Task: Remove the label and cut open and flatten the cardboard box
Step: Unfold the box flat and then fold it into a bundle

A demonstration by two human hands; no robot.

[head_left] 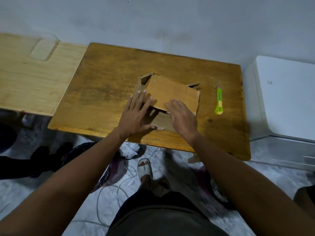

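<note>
Both hands, left and right, are pressing the box mid-table, fingers spread flat, gripping nothing. Light, springy cardboard; likely best pinned along creases. Knife lying right of the box.

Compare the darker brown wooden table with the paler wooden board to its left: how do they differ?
The dark brown wooden table looks stained and worn; the pale wooden board looks cleaner. The table carries a cardboard box and a green utility knife; the board carries nothing. Both show wood grain.
</note>
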